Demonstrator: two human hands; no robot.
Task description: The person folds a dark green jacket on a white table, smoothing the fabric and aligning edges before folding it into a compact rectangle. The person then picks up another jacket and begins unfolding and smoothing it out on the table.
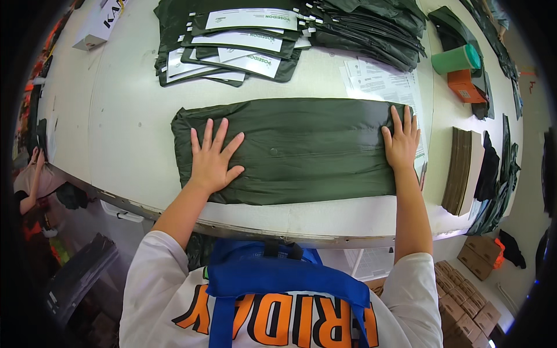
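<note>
White counter (116, 116) carries a folded green cloth (301, 151); left hand (212, 159) and right hand (400, 142) press flat (fingers spread, holding nothing), smoothing it.

**Both hands flat on a folded green garment**

A folded dark green garment (296, 151) lies lengthwise on the white surface (116, 116). The left hand (212, 159) presses flat on its left part, fingers (208, 134) spread; the right hand (401, 142) lies flat on its right end, fingers together. Beyond it sits a stack of packed green garments with white cards (232, 46), beside a pile of loose green pieces (371, 29). Printed paper sheets (380, 84) lie under the garment's far right corner. Further right stand a green roll (458, 58), an orange box (464, 86) and a stack of brown cardboard sheets (458, 168)
</note>
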